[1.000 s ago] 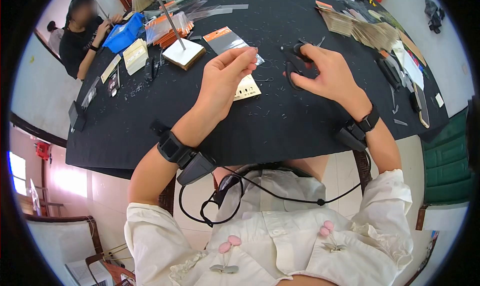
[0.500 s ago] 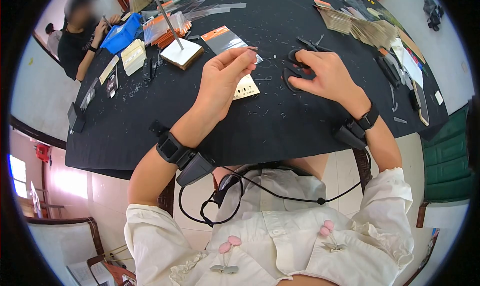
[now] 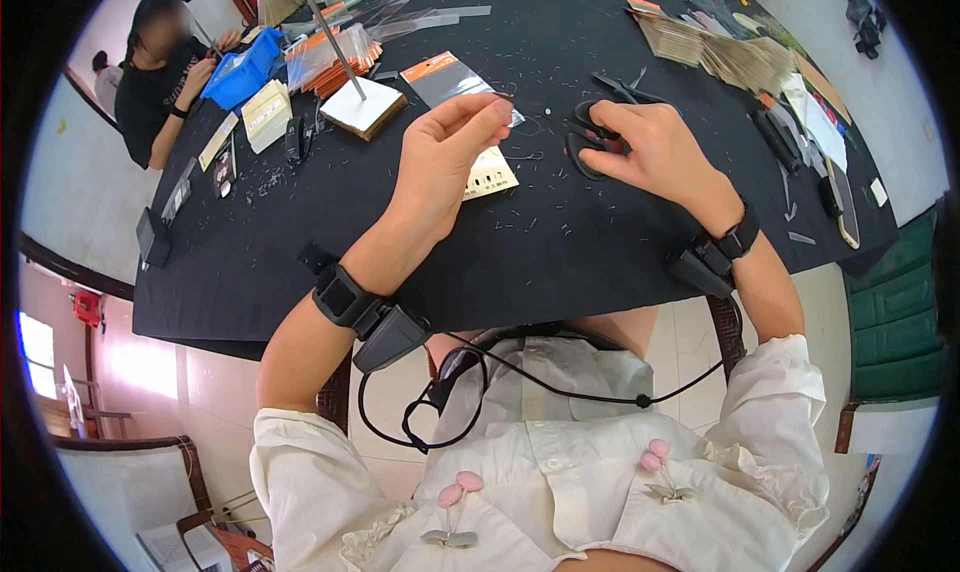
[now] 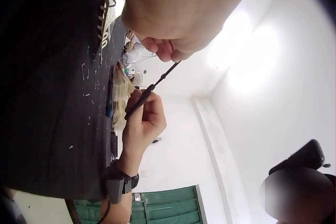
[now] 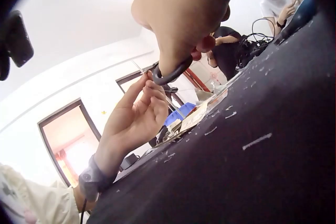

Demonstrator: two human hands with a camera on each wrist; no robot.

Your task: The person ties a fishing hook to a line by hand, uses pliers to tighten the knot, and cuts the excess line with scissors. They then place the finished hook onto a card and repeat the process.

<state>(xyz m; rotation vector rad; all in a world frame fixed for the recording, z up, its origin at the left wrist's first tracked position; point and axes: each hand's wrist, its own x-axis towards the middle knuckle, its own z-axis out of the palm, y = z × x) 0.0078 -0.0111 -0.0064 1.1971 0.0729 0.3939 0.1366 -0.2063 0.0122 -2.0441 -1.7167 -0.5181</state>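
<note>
My left hand (image 3: 450,157) pinches a tiny thin piece between thumb and forefinger; it is too small to make out. Facing it, my right hand (image 3: 655,147) has thumb and fingers in the black handle loops of a pair of scissors (image 3: 585,157). In the left wrist view the scissors (image 4: 140,102) point up at the left fingertips, with the blade tips right beside them. The right wrist view shows one handle loop around the thumb. Partly under the left hand lies a cream card (image 3: 492,177) with small dark slots and print.
Beyond the hands lie a dark hand tool (image 3: 635,92) and an orange-topped clear bag (image 3: 440,77). A metal rod on a white block (image 3: 366,107) stands left. Paper card stacks (image 3: 715,57) sit at the right, and clippings litter the black cloth (image 3: 400,262). Another person (image 3: 160,72) sits far left.
My right hand has drawn slightly back toward me, and the scissor handles have come closer together. The dark hand tool beyond is more exposed. My left hand stays almost still.
</note>
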